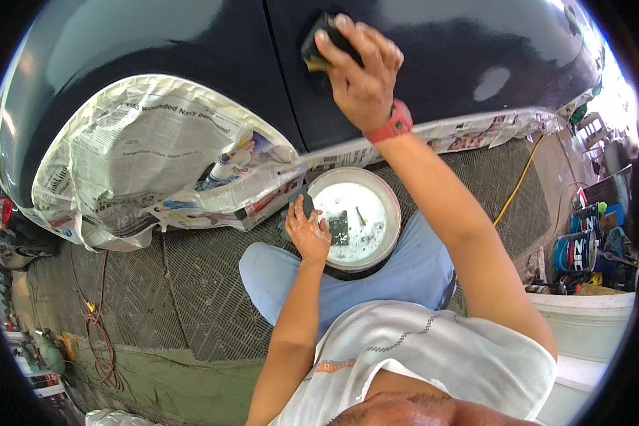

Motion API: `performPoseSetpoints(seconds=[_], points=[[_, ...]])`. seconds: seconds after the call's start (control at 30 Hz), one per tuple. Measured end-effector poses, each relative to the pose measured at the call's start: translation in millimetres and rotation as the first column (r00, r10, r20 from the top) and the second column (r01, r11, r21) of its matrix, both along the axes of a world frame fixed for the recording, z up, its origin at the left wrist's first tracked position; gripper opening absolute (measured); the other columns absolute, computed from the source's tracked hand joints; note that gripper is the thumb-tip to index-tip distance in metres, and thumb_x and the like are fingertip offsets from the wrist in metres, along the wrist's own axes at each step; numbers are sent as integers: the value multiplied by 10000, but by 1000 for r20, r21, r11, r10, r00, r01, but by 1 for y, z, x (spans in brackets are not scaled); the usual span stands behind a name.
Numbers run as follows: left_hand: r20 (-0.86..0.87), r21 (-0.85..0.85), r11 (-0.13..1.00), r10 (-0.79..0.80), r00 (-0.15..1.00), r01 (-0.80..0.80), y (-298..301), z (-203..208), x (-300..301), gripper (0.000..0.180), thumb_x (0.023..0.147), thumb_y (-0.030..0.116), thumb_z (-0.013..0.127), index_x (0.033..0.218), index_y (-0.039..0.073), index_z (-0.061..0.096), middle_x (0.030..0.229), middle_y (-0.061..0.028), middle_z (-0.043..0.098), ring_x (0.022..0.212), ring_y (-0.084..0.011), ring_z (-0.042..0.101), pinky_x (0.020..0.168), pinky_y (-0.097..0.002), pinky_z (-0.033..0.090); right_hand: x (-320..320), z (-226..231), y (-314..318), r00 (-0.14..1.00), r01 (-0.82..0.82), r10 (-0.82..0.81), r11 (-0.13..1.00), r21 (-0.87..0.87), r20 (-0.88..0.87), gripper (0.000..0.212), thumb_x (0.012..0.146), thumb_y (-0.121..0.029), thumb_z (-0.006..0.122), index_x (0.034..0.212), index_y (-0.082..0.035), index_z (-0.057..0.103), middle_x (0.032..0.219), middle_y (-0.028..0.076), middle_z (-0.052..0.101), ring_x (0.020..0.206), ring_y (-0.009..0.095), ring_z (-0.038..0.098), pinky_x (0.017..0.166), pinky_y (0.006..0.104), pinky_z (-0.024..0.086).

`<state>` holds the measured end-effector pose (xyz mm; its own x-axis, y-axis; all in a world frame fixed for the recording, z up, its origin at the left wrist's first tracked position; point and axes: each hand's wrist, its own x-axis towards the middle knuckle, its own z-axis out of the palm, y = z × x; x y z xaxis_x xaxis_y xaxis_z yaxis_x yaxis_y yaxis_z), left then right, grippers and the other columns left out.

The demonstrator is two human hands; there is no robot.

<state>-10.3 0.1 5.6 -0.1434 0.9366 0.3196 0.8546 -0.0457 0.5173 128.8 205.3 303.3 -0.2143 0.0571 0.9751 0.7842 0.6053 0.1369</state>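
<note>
The block (315, 47), black with a yellowish lower edge, is at the dark car panel (461, 78), just right of the upright seam. The right hand (366, 67) grips it, fingers curled over; they cover much of it, and its working face is hidden. The left hand (307, 231) lies with bent fingers against a dark grey pad (303, 200) by the left rim of the bucket (396, 221); whether it grips the pad I cannot tell. A dark square patch in the suds (368, 195) is hard to make out. The panel is cut off above, with bare surface right of the block and newspaper (142, 156) edging it below. Headlines and photos cover the newspaper; pails (574, 251) at right bear pale lettering.
</note>
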Motion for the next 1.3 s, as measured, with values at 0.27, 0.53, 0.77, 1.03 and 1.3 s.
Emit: performPoseSetpoints(seconds=[0.27, 0.53, 0.77, 1.03, 1.3], points=[[9, -6, 1000, 19, 1000, -19, 7, 3, 0, 193, 843, 133, 814, 1033, 110, 787, 1671, -94, 391, 1520, -410, 379, 1236, -595, 311, -1, 5, 1, 999, 28, -29, 999, 43, 25, 477, 846, -84, 763, 1275, -291, 784, 1468, -55, 634, 1281, 210, 555, 1051, 435, 389], [22, 30, 1000, 0, 1000, -1, 6, 14, 5, 226, 801, 93, 835, 1020, 107, 778, 1612, -147, 464, 1484, -443, 424, 1209, -585, 343, 26, -59, -13, 981, 56, -40, 995, -80, 190, 480, 878, -90, 728, 1305, -304, 782, 1513, -54, 630, 1306, 221, 560, 1111, 422, 391], [12, -23, 1000, -1, 1000, 1, 3, 5, 0, 197, 847, 137, 811, 1041, 111, 784, 1681, -84, 376, 1526, -405, 371, 1241, -592, 308, 7, -29, -10, 998, 26, -22, 998, -60, 61, 481, 860, -74, 750, 1296, -275, 780, 1527, -17, 619, 1297, 231, 560, 1086, 446, 407], [16, 28, 1000, 1, 1000, -2, 1, 4, -1, 231, 803, 106, 840, 1025, 118, 779, 1627, -140, 449, 1489, -438, 422, 1214, -588, 332, 0, -17, -19, 998, 38, -33, 995, -91, 52, 507, 834, -63, 753, 1300, -259, 776, 1513, -34, 626, 1291, 245, 566, 1088, 458, 403], [27, 22, 1000, -9, 1000, 9, 5, 7, 1, 232, 808, 112, 836, 1032, 109, 776, 1626, -140, 449, 1486, -434, 421, 1210, -576, 338, 16, -40, -20, 989, 81, -65, 990, -116, 136, 486, 861, -34, 719, 1292, -250, 780, 1507, -25, 631, 1312, 237, 556, 1102, 455, 399]])
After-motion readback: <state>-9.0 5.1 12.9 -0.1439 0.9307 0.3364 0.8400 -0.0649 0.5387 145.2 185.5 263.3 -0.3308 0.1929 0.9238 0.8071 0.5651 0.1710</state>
